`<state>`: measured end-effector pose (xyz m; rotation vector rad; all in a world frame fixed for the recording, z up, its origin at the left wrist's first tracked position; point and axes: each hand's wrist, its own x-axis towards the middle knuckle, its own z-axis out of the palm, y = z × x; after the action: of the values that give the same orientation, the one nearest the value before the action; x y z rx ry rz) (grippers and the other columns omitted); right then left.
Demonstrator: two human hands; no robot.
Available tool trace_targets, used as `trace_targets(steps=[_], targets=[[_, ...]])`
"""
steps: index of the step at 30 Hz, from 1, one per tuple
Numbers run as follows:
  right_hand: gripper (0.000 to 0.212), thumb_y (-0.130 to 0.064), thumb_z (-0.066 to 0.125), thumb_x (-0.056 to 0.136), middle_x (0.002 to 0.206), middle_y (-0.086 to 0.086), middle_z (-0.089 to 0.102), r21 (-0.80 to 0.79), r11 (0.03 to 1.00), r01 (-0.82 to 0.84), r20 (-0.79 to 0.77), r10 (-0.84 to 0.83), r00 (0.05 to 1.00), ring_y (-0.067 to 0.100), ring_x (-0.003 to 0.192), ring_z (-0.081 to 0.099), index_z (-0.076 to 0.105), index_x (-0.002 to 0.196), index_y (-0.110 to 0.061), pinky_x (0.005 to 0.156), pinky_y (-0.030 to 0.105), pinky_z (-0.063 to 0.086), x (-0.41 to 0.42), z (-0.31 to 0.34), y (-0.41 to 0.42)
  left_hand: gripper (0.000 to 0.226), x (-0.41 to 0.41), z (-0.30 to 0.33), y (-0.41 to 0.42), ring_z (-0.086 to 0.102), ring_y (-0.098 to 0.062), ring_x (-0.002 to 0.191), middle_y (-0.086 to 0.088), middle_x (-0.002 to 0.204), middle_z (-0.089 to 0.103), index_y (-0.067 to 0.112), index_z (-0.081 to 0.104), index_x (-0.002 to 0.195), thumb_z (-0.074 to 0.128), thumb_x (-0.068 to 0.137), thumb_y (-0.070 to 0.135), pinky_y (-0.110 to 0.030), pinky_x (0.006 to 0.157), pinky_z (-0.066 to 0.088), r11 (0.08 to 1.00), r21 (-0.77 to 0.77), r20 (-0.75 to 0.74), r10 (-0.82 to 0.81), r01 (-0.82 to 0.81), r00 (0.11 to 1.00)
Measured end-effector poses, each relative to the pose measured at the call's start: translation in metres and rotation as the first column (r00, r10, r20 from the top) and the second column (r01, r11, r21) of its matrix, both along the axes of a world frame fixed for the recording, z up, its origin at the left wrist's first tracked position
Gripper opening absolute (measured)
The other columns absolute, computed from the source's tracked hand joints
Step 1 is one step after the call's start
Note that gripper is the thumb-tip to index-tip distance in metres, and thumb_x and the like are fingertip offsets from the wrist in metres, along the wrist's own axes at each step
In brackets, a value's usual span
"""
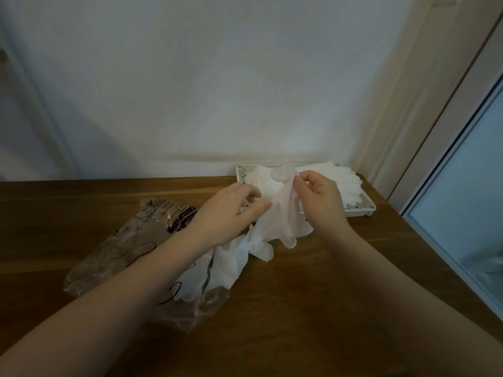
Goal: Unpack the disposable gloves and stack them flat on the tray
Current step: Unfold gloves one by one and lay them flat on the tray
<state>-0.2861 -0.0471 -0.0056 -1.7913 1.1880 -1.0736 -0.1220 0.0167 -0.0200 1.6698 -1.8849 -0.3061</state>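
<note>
A: Report items nearest the camera, positions relative to the tray.

B: On the wooden tabletop point(313, 295), a clear printed plastic bag point(130, 251) lies well to the near-left of the tray point(362, 210). White gloves spill from the bag's opening point(226, 262) toward the tray.

A: State of each grip?

B: The left hand point(231, 210) sits just near-left of the tray, thumb and fingers pinching one edge of a thin translucent glove point(280, 216). The right hand point(321, 197) is over the tray's near edge, fingertips pinching the same glove near its upper end. Both grips are closed on that glove, which hangs between the hands, its lower end just above the loose gloves.

A: Tray contents?

B: A stack of white gloves point(345, 180) lies flat in the tray, fingers pointing toward its right end. The tray stands at the tabletop's far edge, against the white wall point(245, 91).
</note>
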Motion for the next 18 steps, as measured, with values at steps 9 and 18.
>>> trace_targets(steps=[9,18], targets=[[0.041,-0.022,0.055,0.094,0.135,-0.007,0.049,0.102,0.995,0.007,0.188,-0.026,0.982,0.009,0.116,0.047,0.047,0.134,-0.023,0.083,0.018,0.038,-0.009,0.01,-0.001,0.06,-0.037,0.006,-0.013,0.057,-0.013,0.095,0.01,0.12,0.049,0.026,0.035,0.132,0.065,0.08,0.026,-0.042,0.079,0.055,0.99,0.028,-0.174,0.138,-0.135,0.975],[0.048,-0.007,0.057,0.089,0.109,0.003,0.058,0.228,0.974,-0.012,0.076,-0.005,0.997,0.006,0.085,0.055,0.045,0.133,-0.024,0.063,0.016,0.043,-0.05,0.004,-0.027,0.019,-0.03,0.029,-0.023,0.066,-0.025,0.094,-0.006,0.098,0.071,0.011,0.067,0.101,0.061,0.087,0.023,-0.045,0.091,0.051,0.975,0.219,-0.689,0.176,-0.028,0.703]])
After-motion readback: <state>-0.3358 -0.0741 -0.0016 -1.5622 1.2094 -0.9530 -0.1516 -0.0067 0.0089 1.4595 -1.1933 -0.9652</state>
